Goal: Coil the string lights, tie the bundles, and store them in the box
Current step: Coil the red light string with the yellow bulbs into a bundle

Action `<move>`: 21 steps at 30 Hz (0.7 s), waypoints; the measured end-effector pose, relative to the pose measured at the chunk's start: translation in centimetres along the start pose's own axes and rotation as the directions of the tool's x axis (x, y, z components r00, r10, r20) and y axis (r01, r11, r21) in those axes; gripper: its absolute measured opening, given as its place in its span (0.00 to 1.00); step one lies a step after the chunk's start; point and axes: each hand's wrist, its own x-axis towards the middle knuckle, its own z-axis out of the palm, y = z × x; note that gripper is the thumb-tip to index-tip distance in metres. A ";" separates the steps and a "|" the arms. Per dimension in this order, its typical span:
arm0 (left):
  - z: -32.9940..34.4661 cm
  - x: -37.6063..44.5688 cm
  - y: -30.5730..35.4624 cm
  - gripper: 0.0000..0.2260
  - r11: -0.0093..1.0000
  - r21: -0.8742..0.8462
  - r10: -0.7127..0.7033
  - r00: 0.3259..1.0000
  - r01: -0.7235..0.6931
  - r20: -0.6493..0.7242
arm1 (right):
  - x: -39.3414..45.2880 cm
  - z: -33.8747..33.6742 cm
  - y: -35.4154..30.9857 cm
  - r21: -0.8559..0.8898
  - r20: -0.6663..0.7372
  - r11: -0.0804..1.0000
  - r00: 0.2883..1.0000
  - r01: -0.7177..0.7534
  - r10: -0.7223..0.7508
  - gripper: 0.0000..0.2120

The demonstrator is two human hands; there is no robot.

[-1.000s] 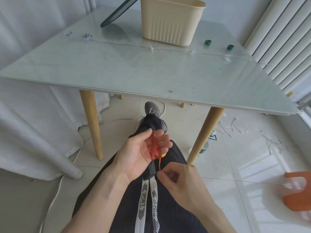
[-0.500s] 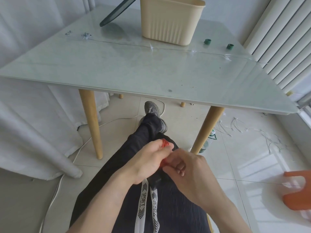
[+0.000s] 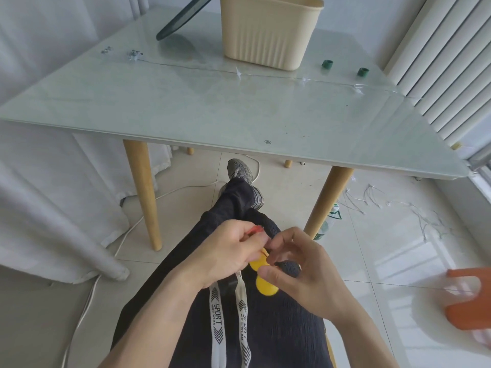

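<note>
Over my lap, my left hand (image 3: 228, 251) grips a small red bundle (image 3: 255, 229) that pokes out above its fingers. My right hand (image 3: 300, 269) is beside it, fingers curled, pinching at a yellow round piece (image 3: 263, 282) between the two hands. A thin string of lights (image 3: 239, 73) lies stretched across the glass table (image 3: 186, 110). The beige ribbed box (image 3: 268, 30) stands open at the table's far side.
Two green rolls (image 3: 327, 64) (image 3: 362, 72) sit right of the box. A dark round-edged panel (image 3: 183, 18) leans at the back. More loose light strings (image 3: 393, 205) lie on the floor at right, near an orange stool (image 3: 467, 298). A white cable (image 3: 132, 227) runs along the floor at left.
My two hands have come together over my lap. The red bundle, open in my left palm before, is now closed in its fingers, and a yellow piece has appeared between the hands.
</note>
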 end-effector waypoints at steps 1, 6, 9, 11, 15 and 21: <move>-0.1 0.1 0.0 0.13 0.995 -0.097 0.007 0.999 -0.011 -0.036 | 0.0 0.1 0.6 -0.063 -0.028 0.998 1.000 0.002 -0.004 0.16; -1.0 0.1 0.6 0.14 0.916 -0.379 0.102 0.990 -0.133 -0.101 | -0.2 0.0 2.0 -0.098 0.200 0.979 0.960 -0.181 0.198 0.13; -1.2 0.2 0.4 0.13 0.924 -0.353 0.110 0.987 -0.145 -0.118 | -0.2 -0.1 1.8 -0.080 0.224 0.980 0.955 -0.182 0.196 0.15; -1.3 0.2 0.2 0.12 0.945 -0.300 0.099 0.988 -0.131 -0.121 | 0.0 -0.5 1.4 0.013 0.155 0.989 0.978 -0.146 0.142 0.19; -1.5 -0.1 0.1 0.12 0.981 -0.144 0.122 0.991 -0.129 -0.054 | 0.6 -1.9 -0.4 0.268 -0.079 0.962 0.994 -0.050 0.074 0.18; -0.4 -0.3 0.3 0.15 0.993 0.020 0.111 0.980 -0.115 0.163 | 1.6 -2.8 -2.5 0.144 -0.190 0.990 0.982 0.007 0.021 0.17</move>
